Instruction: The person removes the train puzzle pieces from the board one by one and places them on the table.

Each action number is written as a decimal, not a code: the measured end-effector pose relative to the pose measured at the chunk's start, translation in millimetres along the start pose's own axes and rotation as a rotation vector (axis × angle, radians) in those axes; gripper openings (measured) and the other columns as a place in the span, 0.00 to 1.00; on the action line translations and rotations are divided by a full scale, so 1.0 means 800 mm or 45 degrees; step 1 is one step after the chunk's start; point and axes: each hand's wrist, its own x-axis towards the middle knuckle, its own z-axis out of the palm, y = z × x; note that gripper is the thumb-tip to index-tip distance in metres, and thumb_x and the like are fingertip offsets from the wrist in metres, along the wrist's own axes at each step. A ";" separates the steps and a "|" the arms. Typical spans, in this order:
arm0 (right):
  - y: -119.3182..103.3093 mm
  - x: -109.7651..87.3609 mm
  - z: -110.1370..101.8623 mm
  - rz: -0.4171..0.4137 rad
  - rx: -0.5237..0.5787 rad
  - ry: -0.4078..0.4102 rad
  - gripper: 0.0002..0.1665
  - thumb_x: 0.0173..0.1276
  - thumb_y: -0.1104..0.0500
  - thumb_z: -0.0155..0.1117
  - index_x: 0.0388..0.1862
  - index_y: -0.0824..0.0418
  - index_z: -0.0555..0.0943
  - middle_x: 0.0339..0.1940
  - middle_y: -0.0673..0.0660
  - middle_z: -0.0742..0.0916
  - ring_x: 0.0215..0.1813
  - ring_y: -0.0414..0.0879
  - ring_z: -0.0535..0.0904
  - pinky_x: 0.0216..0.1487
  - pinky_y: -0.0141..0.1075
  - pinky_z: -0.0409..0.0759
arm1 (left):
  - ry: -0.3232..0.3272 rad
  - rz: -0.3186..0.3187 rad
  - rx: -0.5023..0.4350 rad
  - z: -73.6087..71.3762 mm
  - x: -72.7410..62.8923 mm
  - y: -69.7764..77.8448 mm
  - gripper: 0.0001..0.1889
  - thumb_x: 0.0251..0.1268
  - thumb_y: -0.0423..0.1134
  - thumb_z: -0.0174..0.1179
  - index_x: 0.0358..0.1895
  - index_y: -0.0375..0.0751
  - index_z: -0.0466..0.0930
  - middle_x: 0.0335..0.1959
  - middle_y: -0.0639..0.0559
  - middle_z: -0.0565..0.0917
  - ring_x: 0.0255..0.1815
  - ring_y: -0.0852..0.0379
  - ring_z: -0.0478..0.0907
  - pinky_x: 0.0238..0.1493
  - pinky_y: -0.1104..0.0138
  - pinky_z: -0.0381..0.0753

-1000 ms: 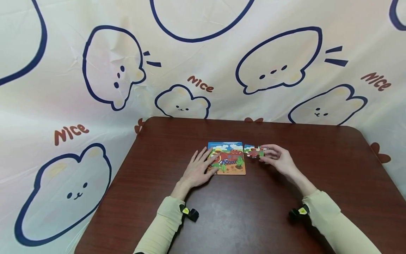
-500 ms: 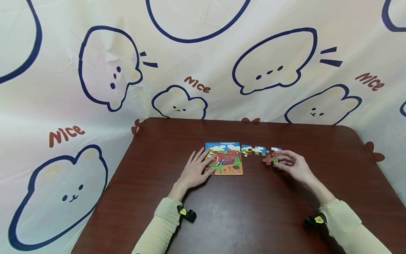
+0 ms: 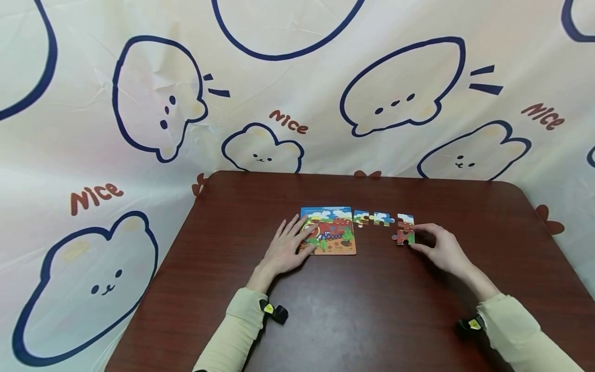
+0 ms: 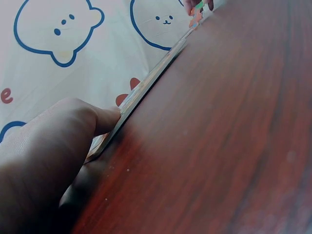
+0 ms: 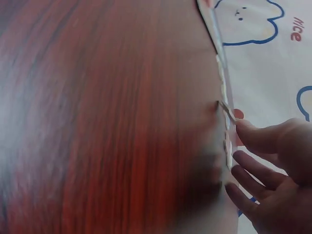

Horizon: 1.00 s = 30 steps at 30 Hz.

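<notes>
On the dark wooden table, toward its far side, the right hand held a red-and-green puzzle piece pinched between thumb and forefinger at its right side. The piece sat just on the near side of the corner piece; whether the two touched or overlapped could not be determined. The left hand gripped nothing, its fingers spread upon the picture board.

Principal risk, in this inspector's judgement: the held piece appeared tilted in the right wrist view, and pressing it down askew could ride its tab over the corner piece or push that piece out of line. A leftward drag could likewise disturb the middle sky piece, which appeared unfixed.

The gap between the middle sky piece and the corner piece was narrow. The left sky piece stood just beside the board, leaving little play there. The table's far edge lay near; its right edge was well apart. The widest room was on the near side.
</notes>
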 end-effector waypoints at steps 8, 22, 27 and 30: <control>0.008 0.000 0.000 -0.089 -0.109 -0.019 0.25 0.70 0.68 0.78 0.64 0.72 0.85 0.66 0.76 0.84 0.70 0.75 0.75 0.70 0.76 0.72 | -0.001 0.005 0.002 0.002 0.000 -0.002 0.33 0.85 0.59 0.55 0.87 0.57 0.66 0.93 0.48 0.57 0.95 0.43 0.47 0.94 0.40 0.41; 0.015 -0.003 0.002 -0.116 -0.213 -0.060 0.26 0.73 0.66 0.75 0.66 0.75 0.83 0.69 0.77 0.80 0.71 0.76 0.72 0.71 0.75 0.71 | 0.007 0.020 0.017 0.001 0.001 -0.004 0.33 0.86 0.59 0.54 0.87 0.57 0.66 0.93 0.48 0.57 0.95 0.43 0.47 0.94 0.40 0.41; 0.012 -0.002 0.001 -0.105 -0.215 -0.052 0.29 0.73 0.65 0.75 0.69 0.74 0.82 0.69 0.77 0.81 0.71 0.76 0.73 0.70 0.76 0.72 | -0.009 0.017 0.039 0.003 0.001 -0.005 0.34 0.86 0.60 0.53 0.88 0.57 0.64 0.93 0.49 0.56 0.95 0.43 0.46 0.94 0.40 0.41; 0.009 0.000 0.001 -0.087 -0.201 -0.042 0.30 0.73 0.64 0.76 0.71 0.73 0.80 0.69 0.77 0.82 0.71 0.76 0.73 0.70 0.76 0.72 | -0.008 0.019 0.036 0.004 0.000 -0.005 0.34 0.86 0.60 0.53 0.88 0.56 0.65 0.93 0.49 0.56 0.95 0.43 0.46 0.94 0.40 0.41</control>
